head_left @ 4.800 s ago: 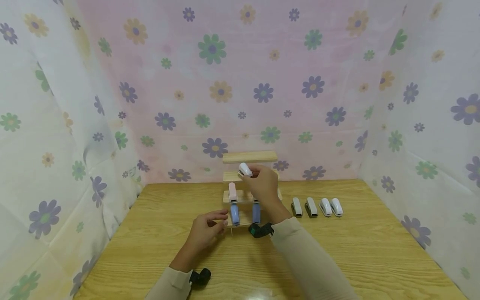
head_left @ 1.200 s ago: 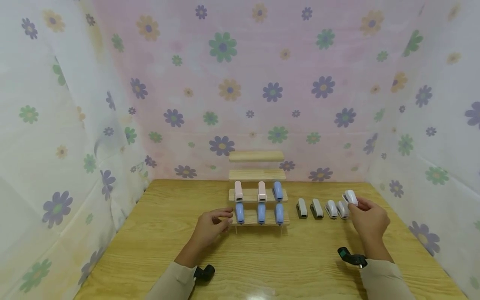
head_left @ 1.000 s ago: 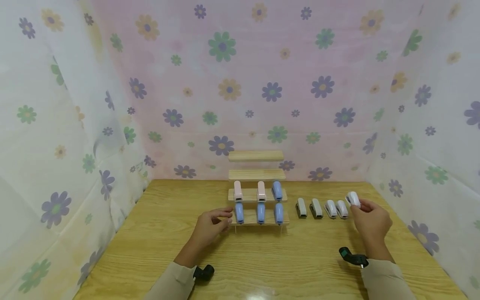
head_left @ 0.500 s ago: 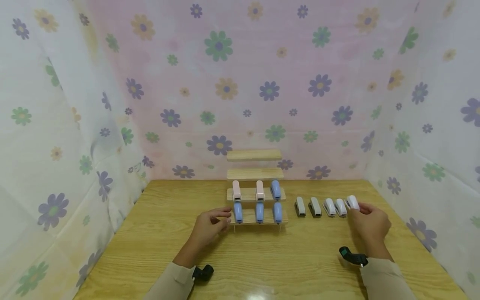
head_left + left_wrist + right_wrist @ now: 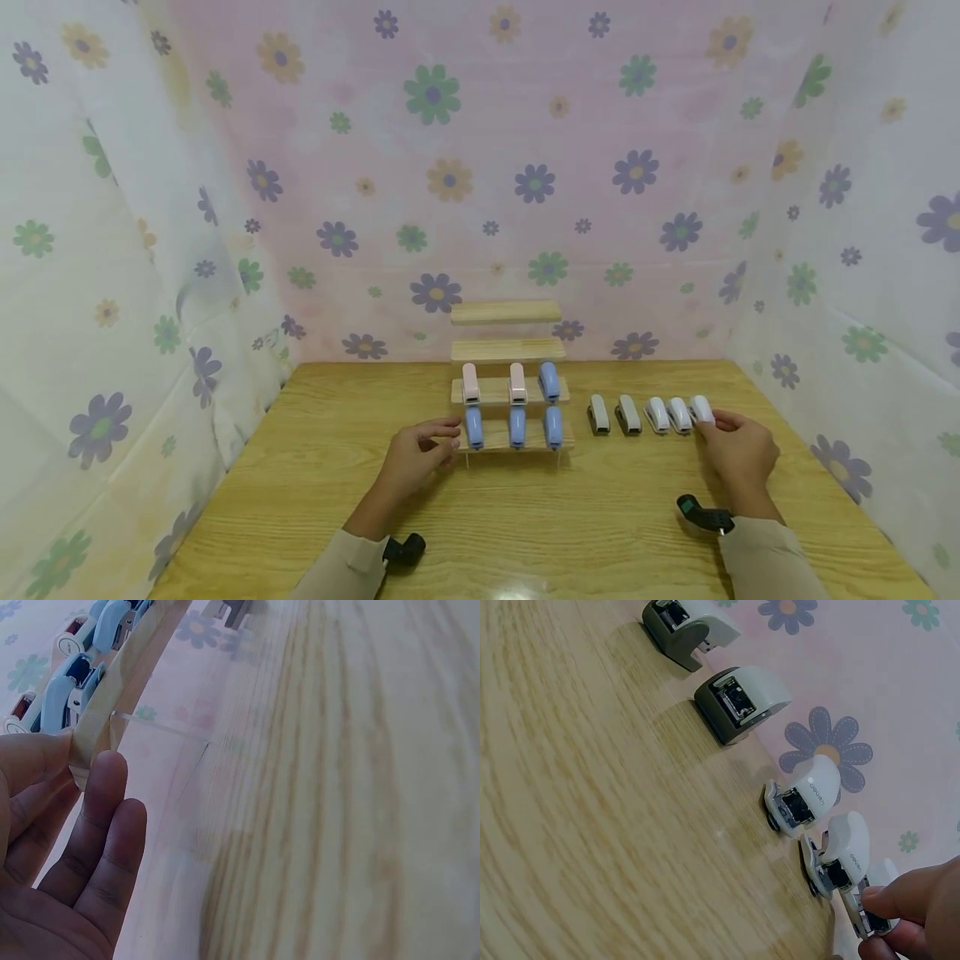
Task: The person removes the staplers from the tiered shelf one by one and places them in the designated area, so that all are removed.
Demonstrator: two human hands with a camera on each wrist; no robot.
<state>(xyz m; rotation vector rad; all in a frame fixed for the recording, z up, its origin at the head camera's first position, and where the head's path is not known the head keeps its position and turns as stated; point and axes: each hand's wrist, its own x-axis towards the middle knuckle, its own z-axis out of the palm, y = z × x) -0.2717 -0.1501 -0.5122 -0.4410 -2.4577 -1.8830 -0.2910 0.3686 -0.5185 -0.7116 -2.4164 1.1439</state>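
White stapler [image 5: 702,409]: right of the rack [image 5: 506,312], far end of the table row, the farthest from the rack. Right hand [image 5: 741,454] has it pinched, thumb against fingertips, closed to the stapler's width. Whether its base fully bears on the table [image 5: 337,500] is hidden; by height it looks level with its neighbours.

Change: half a second ago it tilts a little higher; about a second ago it is clearly up off the table. Now it is down in line. Meaning, as I judge it: the row right of the rack makes five, three of them white, but this one is not released.

Next in, toward the rack: two white staplers [image 5: 679,414], close together, the nearer just beside the held one; contact unclear. Then two grey staplers [image 5: 628,415], dark-based, nearest the rack's right side.

On the rack: lowest shelf, three blue staplers [image 5: 517,427]; second shelf, two pink staplers [image 5: 517,383] and, at its right end, a blue one [image 5: 550,380], slightly askew.

Left hand [image 5: 420,458]: at the lowest shelf's left end, unmoved, fingers loosely bent. Pinching the rack or merely touching it, cannot tell.

Behind the rack, flowered cloth [image 5: 480,125].
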